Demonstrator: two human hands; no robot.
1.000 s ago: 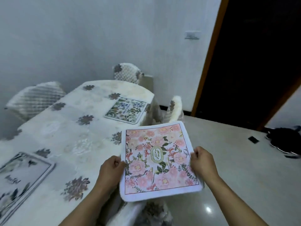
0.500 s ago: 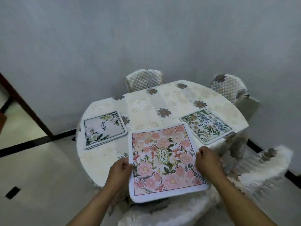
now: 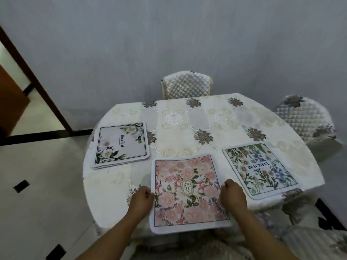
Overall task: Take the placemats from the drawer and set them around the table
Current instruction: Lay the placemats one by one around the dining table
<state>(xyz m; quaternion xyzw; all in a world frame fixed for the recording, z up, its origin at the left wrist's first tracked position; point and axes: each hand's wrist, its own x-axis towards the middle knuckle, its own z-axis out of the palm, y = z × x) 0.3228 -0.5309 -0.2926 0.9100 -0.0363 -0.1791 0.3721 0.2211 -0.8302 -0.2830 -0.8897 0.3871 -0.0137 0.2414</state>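
Holding the pink floral placemat (image 3: 187, 190) by its two side edges, I log this view from the head camera.

- Item one: left hand (image 3: 141, 200), fingers curled, pinching the mat's left edge.
- Item two: right hand (image 3: 233, 197), fingers curled likewise, gripping the right edge.
- Item three: the pink mat itself, square with a white border and an oval label at centre, spread flat between both hands. Its far part lies over the table (image 3: 206, 117) and its near edge reaches past the table's near rim. I cannot tell whether it rests on the top or hangs just above it.
- Item four: the table, rounded, under a cream cover with brown flower motifs.
- Item five: white-flower placemat (image 3: 121, 145), on the table's left side, apart from the pink one. Its edge shows several layers.
- Item six: blue-flower placemat (image 3: 261, 168), lettered "BEAUTIFUL", flat on the table's right side, just beside my right hand.
- Item seven: quilted chair (image 3: 186, 87) at the far side, against the grey wall (image 3: 169, 44).
- Item eight: second quilted chair (image 3: 304, 117) at the right.
- Item nine: pale floor (image 3: 37, 184) with small black insets, at left.
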